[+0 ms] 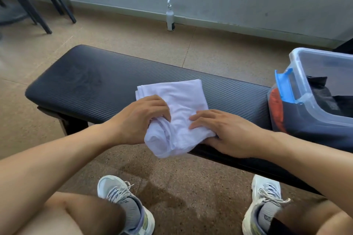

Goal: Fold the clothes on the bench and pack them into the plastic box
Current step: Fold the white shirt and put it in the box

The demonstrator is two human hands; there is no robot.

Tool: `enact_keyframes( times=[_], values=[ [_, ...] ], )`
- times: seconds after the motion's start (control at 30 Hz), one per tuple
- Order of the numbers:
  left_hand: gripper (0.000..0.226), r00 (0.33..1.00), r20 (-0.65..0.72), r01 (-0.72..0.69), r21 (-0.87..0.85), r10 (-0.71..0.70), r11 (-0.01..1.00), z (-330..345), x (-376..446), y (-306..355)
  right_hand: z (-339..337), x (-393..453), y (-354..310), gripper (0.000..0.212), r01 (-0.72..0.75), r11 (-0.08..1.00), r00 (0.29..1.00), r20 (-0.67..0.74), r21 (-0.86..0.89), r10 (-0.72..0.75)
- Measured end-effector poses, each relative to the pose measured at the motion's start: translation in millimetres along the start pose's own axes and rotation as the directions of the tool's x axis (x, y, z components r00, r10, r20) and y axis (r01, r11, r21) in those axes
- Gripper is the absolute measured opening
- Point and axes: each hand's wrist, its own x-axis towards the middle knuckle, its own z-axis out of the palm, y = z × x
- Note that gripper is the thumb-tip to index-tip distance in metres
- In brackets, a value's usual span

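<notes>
A white garment (pixel 177 107), partly folded, lies across the middle of the black padded bench (pixel 86 82), its near end hanging over the front edge. My left hand (pixel 139 118) grips a bunched part of the cloth at its near left. My right hand (pixel 223 131) lies on the garment's near right edge with straight fingers on top and the thumb under the cloth. The clear plastic box (pixel 309 105) with a blue latch stands on the bench's right end. Dark folded clothes (pixel 324 93) lie inside it, and something orange-red shows through its side.
A white pump bottle (pixel 170 17) stands on the floor by the far wall. Black chair legs (pixel 32 4) rise at the top left. My knees and two pale sneakers (pixel 122 202) are just below the bench's front edge.
</notes>
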Motion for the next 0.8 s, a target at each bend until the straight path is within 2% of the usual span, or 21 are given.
enact_keyframes(
  times=[0.07, 0.13, 0.23, 0.33, 0.4, 0.47, 0.53, 0.67, 0.73, 0.8],
  values=[
    [0.011, 0.998, -0.020, 0.057, -0.047, -0.058, 0.997, -1, -1, 8, -9, 2, 3, 0.026, -0.012, 0.999, 1.000, 0.000, 0.031, 0.012],
    [0.015, 0.989, -0.025, 0.146, -0.086, -0.149, 0.985, -2, -2, 11, -23, 1, 5, 0.013, -0.089, 0.992, 0.996, 0.038, 0.092, 0.086],
    [0.036, 0.952, 0.056, 0.303, -0.289, -0.300, 0.908, -3, -1, 16, -36, -3, 8, 0.019, -0.183, 0.962, 0.981, 0.105, 0.204, 0.164],
    [0.021, 0.934, 0.121, 0.345, -0.543, -0.335, 0.766, -5, 4, 27, -39, -8, 11, 0.019, -0.222, 0.921, 0.974, 0.118, 0.319, 0.194],
    [0.009, 0.923, 0.138, 0.365, -0.614, -0.360, 0.700, -6, 10, 33, -37, -10, 14, 0.017, -0.270, 0.887, 0.963, 0.105, 0.375, 0.248],
    [0.008, 0.878, 0.119, 0.438, -0.591, -0.464, 0.677, -5, 14, 35, -35, -8, 16, 0.024, -0.304, 0.831, 0.946, 0.047, 0.466, 0.321],
    [0.024, 0.815, 0.078, 0.526, -0.518, -0.575, 0.675, -6, 17, 32, -34, -4, 20, 0.045, -0.327, 0.773, 0.922, 0.003, 0.544, 0.388],
    [0.059, 0.783, 0.118, 0.598, -0.414, -0.611, 0.686, -10, 19, 30, -32, 3, 20, 0.066, -0.365, 0.820, 0.901, -0.054, 0.442, 0.430],
    [0.057, 0.774, 0.167, 0.624, -0.368, -0.611, 0.690, -12, 21, 30, -27, 6, 20, 0.061, -0.375, 0.817, 0.893, -0.067, 0.438, 0.446],
    [0.032, 0.768, 0.217, 0.637, -0.358, -0.603, 0.682, -15, 23, 31, -21, 8, 23, 0.047, -0.376, 0.818, 0.882, -0.101, 0.436, 0.460]
  ],
)
